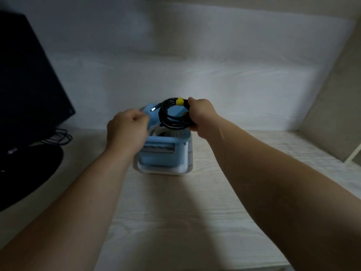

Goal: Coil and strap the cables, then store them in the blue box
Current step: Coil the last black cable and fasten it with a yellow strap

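the right hand has its fingers clamped on the strapped black cable coil, tilted just above the blue box; the left hand sits curled at the rim, its hold unclear.

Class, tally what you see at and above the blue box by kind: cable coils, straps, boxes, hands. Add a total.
Cable coils: 2 (black coil gripped by the right hand; white coil inside the box)
Straps: 1 (yellow strap on the black coil)
Boxes: 1 (blue box)
Hands: 2 (right hand, left hand)
Total: 6
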